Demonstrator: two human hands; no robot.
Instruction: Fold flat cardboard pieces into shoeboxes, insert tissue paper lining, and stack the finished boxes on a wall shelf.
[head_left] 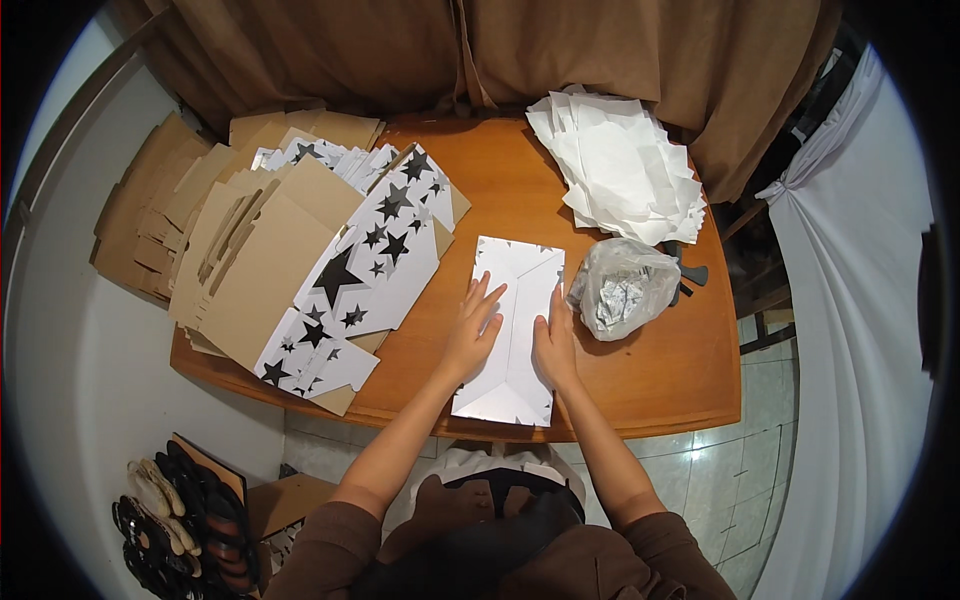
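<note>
Head | fingers [492,299] on glossy oblong box [515,350] | crinkled plastic bag [647,276]

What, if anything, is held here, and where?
No clear grip: on the white carton, left hand rests at the left side, right hand at the right edge.

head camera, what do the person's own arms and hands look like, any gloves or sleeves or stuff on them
The left hand and right hand are bare, with no gloves, rings or watch visible. Both forearms are uncovered too. Plain brown sleeves cover the upper arms. No cables or markings show on either arm.
</note>
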